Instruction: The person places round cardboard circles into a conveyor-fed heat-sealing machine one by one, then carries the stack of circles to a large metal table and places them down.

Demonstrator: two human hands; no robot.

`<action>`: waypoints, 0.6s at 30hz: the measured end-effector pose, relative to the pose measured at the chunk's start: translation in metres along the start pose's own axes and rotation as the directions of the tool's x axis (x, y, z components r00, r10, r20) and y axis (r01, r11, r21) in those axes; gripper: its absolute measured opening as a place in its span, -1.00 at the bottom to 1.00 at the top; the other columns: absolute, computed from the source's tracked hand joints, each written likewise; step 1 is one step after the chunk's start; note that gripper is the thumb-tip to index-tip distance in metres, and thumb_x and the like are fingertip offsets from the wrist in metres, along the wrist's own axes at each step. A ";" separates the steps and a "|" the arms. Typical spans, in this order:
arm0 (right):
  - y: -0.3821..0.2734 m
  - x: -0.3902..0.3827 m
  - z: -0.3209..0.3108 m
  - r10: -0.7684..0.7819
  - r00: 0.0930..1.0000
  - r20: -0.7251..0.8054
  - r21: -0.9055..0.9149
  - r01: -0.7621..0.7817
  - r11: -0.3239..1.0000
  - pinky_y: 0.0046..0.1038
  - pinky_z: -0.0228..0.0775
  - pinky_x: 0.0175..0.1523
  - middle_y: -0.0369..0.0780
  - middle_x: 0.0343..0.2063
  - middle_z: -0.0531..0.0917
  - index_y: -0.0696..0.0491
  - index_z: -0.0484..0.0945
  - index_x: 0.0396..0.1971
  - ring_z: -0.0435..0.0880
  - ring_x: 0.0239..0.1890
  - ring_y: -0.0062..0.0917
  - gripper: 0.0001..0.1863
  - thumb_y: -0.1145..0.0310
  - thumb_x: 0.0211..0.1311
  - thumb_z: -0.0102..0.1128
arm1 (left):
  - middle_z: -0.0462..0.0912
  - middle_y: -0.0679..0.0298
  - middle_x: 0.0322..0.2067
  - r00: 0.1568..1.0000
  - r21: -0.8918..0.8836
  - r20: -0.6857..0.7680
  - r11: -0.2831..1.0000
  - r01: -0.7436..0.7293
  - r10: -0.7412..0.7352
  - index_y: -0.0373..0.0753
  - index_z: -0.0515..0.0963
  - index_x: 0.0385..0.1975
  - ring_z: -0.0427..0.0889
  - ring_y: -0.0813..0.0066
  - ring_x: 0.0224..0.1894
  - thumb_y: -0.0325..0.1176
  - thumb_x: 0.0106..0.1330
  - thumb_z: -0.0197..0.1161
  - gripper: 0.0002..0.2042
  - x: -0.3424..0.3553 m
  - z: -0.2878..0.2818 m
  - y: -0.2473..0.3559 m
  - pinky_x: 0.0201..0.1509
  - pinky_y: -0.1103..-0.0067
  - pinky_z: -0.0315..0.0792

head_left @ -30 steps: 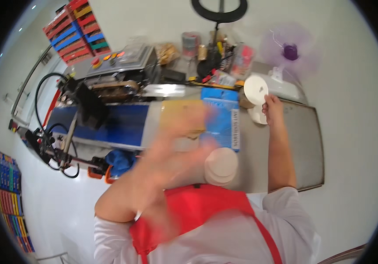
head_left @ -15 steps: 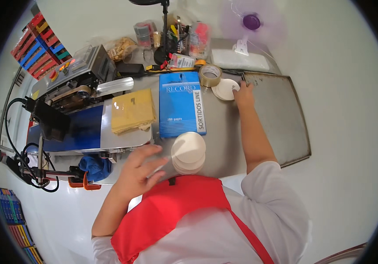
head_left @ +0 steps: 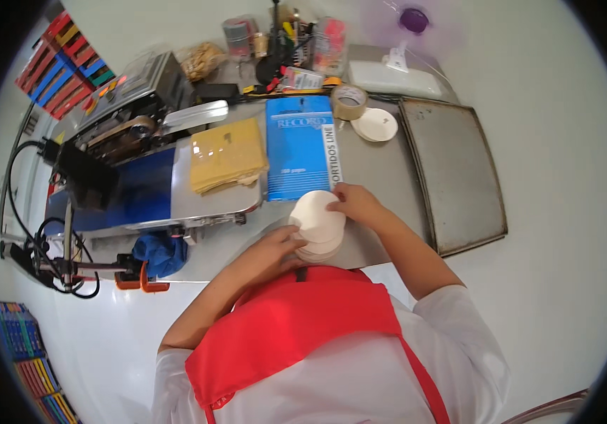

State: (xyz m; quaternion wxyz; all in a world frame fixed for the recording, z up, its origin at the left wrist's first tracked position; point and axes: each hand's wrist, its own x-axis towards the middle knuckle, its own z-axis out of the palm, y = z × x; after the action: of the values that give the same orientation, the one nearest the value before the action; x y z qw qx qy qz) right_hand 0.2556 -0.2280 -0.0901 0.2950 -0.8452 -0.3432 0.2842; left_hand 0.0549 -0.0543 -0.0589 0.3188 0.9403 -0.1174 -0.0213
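My left hand [head_left: 279, 247] rests against the left side of a stack of round white discs [head_left: 320, 247], its fingers round the edge. My right hand [head_left: 353, 203] pinches the top disc [head_left: 314, 215] at its upper right. Just beyond the stack lies a blue packet [head_left: 296, 155], with a yellow folded stack [head_left: 226, 155] in clear wrap to its left. A smaller group of white discs [head_left: 374, 125] sits farther back at the right, beside a roll of tape [head_left: 349, 102].
A conveyor machine [head_left: 113, 184] with black mounted fittings fills the left, a blue cloth [head_left: 158, 253] below it. Rusty-rimmed metal trays [head_left: 452, 177] lie at the right. Tools, containers, a bag and a purple fan [head_left: 413, 21] stand at the back, stacked coloured bins [head_left: 63, 71] upper left.
My right hand has come from the back-right discs down to the near stack and pinches its top disc. My left hand has moved in from the left onto that stack.
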 end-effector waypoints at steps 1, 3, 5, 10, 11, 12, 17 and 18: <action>0.000 -0.001 -0.002 0.022 0.998 -0.053 0.038 -0.020 0.999 -0.37 0.37 -0.30 -0.12 -0.49 0.58 0.16 0.54 -0.35 0.56 -0.43 -0.36 -0.61 0.16 -0.11 0.30 | 0.35 0.04 0.04 1.000 -0.049 0.019 0.999 -0.002 0.003 -0.16 0.47 -0.07 0.35 0.08 0.09 -0.34 0.07 0.29 -0.62 -0.002 -0.010 0.006 0.15 0.41 0.29; -0.001 0.000 -0.004 0.061 0.996 -0.060 0.047 -0.058 0.997 -0.36 0.37 -0.27 -0.11 -0.47 0.59 0.16 0.55 -0.36 0.57 -0.40 -0.31 -0.62 0.16 -0.09 0.28 | 0.35 0.06 0.04 0.999 -0.060 -0.022 0.998 -0.037 0.036 -0.15 0.47 -0.07 0.34 0.10 0.10 -0.35 0.06 0.29 -0.62 -0.006 -0.046 0.026 0.15 0.39 0.28; 0.004 -0.001 -0.004 0.103 0.992 -0.068 0.048 -0.100 0.994 -0.36 0.37 -0.24 -0.09 -0.45 0.60 0.15 0.57 -0.36 0.58 -0.37 -0.26 -0.63 0.16 -0.07 0.26 | 0.35 0.07 0.05 0.995 -0.072 -0.070 0.994 -0.078 0.073 -0.14 0.47 -0.07 0.33 0.11 0.10 -0.36 0.04 0.30 -0.61 -0.011 -0.079 0.038 0.15 0.36 0.26; 0.020 0.005 -0.020 0.111 0.978 -0.174 0.190 -0.078 0.979 -0.45 0.36 -0.41 -0.23 -0.57 0.57 0.16 0.57 -0.26 0.50 -0.57 -0.49 -0.71 0.29 0.07 0.17 | 0.39 0.17 0.00 0.839 0.439 -0.543 0.839 0.322 -0.038 -0.11 0.47 -0.10 0.32 0.15 0.09 -0.39 -0.03 0.31 -0.59 0.001 -0.120 0.015 0.12 0.33 0.23; 0.013 0.006 -0.033 0.090 0.982 -0.165 0.183 -0.060 0.981 -0.45 0.36 -0.41 -0.23 -0.57 0.57 0.16 0.57 -0.26 0.50 -0.57 -0.49 -0.71 0.29 0.07 0.17 | 0.39 0.17 0.00 0.830 0.440 -0.557 0.830 0.342 -0.046 -0.11 0.47 -0.10 0.32 0.15 0.09 -0.39 -0.03 0.31 -0.59 -0.002 -0.121 0.007 0.12 0.33 0.23; 0.006 0.007 -0.050 0.085 0.996 -0.034 0.449 -0.061 0.892 -0.53 0.36 -0.43 -0.27 -0.51 0.57 0.16 0.55 -0.21 0.50 -0.54 -0.57 -0.70 0.30 0.10 0.14 | 0.39 0.16 -0.01 0.833 0.408 -0.552 0.858 0.313 -0.041 -0.11 0.47 -0.10 0.32 0.15 0.09 -0.39 -0.03 0.30 -0.59 -0.006 -0.120 -0.002 0.13 0.33 0.22; -0.114 0.038 -0.079 -0.157 0.981 -0.117 0.610 0.195 0.768 -0.68 0.23 -0.61 -0.32 -0.51 0.55 0.16 0.41 -0.09 0.40 -0.65 -0.77 -0.67 0.39 0.13 0.11 | 0.43 0.13 -0.07 0.823 0.346 -0.567 0.906 0.245 -0.006 -0.16 0.48 -0.12 0.37 0.13 0.03 -0.41 -0.03 0.30 -0.61 -0.010 -0.114 -0.012 0.07 0.36 0.28; -0.142 0.043 -0.075 -0.181 0.975 -0.126 0.545 0.221 0.809 -0.67 0.23 -0.63 -0.33 -0.54 0.53 0.16 0.40 -0.10 0.41 -0.67 -0.76 -0.67 0.41 0.12 0.13 | 0.43 0.13 -0.07 0.821 0.351 -0.571 0.904 0.244 0.000 -0.16 0.48 -0.12 0.37 0.13 0.03 -0.41 -0.03 0.30 -0.61 -0.012 -0.113 -0.008 0.07 0.36 0.28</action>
State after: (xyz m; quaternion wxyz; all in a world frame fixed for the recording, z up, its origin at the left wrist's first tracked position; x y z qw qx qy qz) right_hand 0.2743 -0.1342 0.0465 0.5677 -0.6910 -0.3229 0.3099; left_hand 0.0576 0.0216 0.0261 0.1331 0.9560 0.0410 0.2584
